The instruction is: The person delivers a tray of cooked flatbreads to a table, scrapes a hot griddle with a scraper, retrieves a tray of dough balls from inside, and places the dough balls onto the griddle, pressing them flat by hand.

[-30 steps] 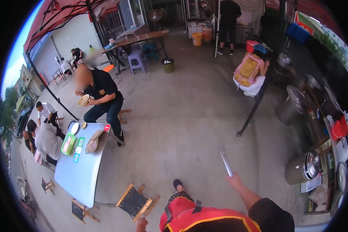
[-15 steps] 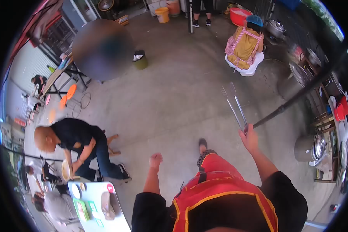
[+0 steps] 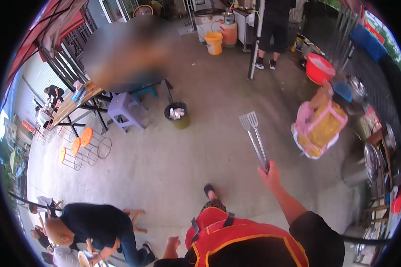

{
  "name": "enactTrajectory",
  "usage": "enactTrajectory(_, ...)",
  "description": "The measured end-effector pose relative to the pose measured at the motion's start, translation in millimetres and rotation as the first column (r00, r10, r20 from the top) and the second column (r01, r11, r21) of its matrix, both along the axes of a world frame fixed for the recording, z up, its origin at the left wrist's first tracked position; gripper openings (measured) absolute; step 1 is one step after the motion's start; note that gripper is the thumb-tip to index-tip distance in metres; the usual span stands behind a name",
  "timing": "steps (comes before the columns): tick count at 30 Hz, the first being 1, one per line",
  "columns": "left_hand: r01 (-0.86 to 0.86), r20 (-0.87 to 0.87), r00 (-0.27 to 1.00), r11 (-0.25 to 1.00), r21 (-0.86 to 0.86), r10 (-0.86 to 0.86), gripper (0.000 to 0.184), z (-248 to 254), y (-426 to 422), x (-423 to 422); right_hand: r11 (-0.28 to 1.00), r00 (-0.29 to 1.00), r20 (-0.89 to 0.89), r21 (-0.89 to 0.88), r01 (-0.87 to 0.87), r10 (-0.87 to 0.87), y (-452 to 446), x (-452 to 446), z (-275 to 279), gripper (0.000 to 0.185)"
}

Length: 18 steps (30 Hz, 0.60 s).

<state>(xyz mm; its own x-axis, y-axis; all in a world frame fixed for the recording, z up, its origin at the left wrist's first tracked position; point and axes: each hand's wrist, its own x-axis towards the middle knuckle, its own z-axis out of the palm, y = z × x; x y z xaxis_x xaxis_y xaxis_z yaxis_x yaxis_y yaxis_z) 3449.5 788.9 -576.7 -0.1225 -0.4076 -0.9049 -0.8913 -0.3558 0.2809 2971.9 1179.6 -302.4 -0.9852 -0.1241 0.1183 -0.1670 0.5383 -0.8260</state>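
My right hand [image 3: 269,176] is wrapped around the handle end of long metal tongs [image 3: 259,142]. Their two arms point forward and stand slightly apart, with slotted tips and nothing between them. Low in the view, my left hand [image 3: 173,243] hangs beside the red apron [image 3: 236,231] with its fingers curled in. I see nothing in it. One of my feet [image 3: 210,191] shows ahead of the apron on the concrete floor.
A person in a yellow top [image 3: 327,127] crouches at front right near a red basin [image 3: 320,69]. Pots [image 3: 370,160] line the right side. A bin [image 3: 178,116], purple stool [image 3: 125,111] and orange stools [image 3: 86,135] stand left. A seated person [image 3: 93,222] is lower left.
The bin, the stools and the crouching person appear nearer and lower in the view. My right hand still grips the tongs, now more to the left. My left hand has dropped lower.
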Motion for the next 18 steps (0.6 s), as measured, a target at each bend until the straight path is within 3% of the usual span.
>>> enactTrajectory(1,-0.328,-0.105,0.937,0.943,0.057,0.332,0.022,-10,-11,-19,0.999,0.999,-0.024,0.023,0.027,-0.027,-18,-34,-10,0.039)
enactTrajectory(3,-0.209,-0.047,0.976,0.977,0.049,0.211,0.024,-27,-58,-91,0.986,0.991,0.090,0.141,0.085,-0.099,-37,-100,-48,0.043)
enactTrajectory(5,-0.065,-0.006,0.998,0.997,0.039,0.065,0.026,-28,-123,-186,0.867,0.986,-0.094,0.471,0.164,-0.136,-10,-164,-181,0.045)
enactTrajectory(6,0.006,0.012,1.000,0.999,0.039,-0.007,0.027,-29,-152,-235,0.916,0.960,0.221,0.393,0.075,-0.173,-18,-167,-120,0.046)
enactTrajectory(7,0.072,0.040,0.996,0.996,0.051,-0.074,0.028,-26,-167,-273,0.787,0.906,0.309,0.616,0.040,-0.288,-17,-183,-124,0.052)
enactTrajectory(8,0.135,0.063,0.988,0.989,0.065,-0.139,0.030,-24,-178,-314,0.809,0.772,0.537,0.585,-0.050,-0.340,-9,-202,-115,0.067)
enactTrajectory(9,0.719,-0.016,0.670,0.654,-0.235,-0.742,0.021,-29,-207,-380,0.551,0.745,0.621,0.720,-0.421,-0.243,-8,-225,-115,0.049)
enactTrajectory(10,0.807,0.348,0.185,-0.060,-0.587,-0.919,0.013,-32,-234,-444,0.689,0.641,0.603,0.708,-0.156,-0.474,4,-236,-111,0.035)
enactTrajectory(11,0.819,0.307,0.095,-0.101,-0.565,-0.947,0.014,-16,-264,-513,0.682,0.672,0.666,0.656,-0.322,-0.324,32,-252,-147,0.034)
enactTrajectory(12,0.797,0.141,0.274,0.143,-0.587,-0.951,0.014,-5,-282,-583,0.709,0.645,0.685,0.636,-0.304,-0.338,37,-268,-162,0.033)
enactTrajectory(13,0.634,-0.156,0.580,0.564,-0.529,-0.800,0.015,8,-293,-654,0.734,0.617,0.704,0.617,-0.284,-0.352,41,-284,-177,0.033)
enactTrajectory(14,0.331,-0.466,0.765,0.892,-0.308,-0.445,0.015,38,-292,-727,0.768,0.519,0.681,0.636,-0.070,-0.517,23,-304,-163,0.033)
enactTrajectory(15,0.190,-0.619,0.747,0.970,-0.150,-0.242,0.016,74,-285,-795,0.769,0.492,0.662,0.639,0.024,-0.565,10,-325,-163,0.033)
enactTrajectory(16,0.179,-0.697,0.696,0.982,-0.063,-0.171,0.016,104,-275,-857,0.761,0.460,0.645,0.638,0.115,-0.610,-12,-350,-150,0.033)
enactTrajectory(18,0.448,-0.602,0.539,0.806,-0.387,-0.589,0.020,186,-266,-967,0.761,0.429,0.636,0.596,0.255,-0.642,-66,-430,-133,0.034)
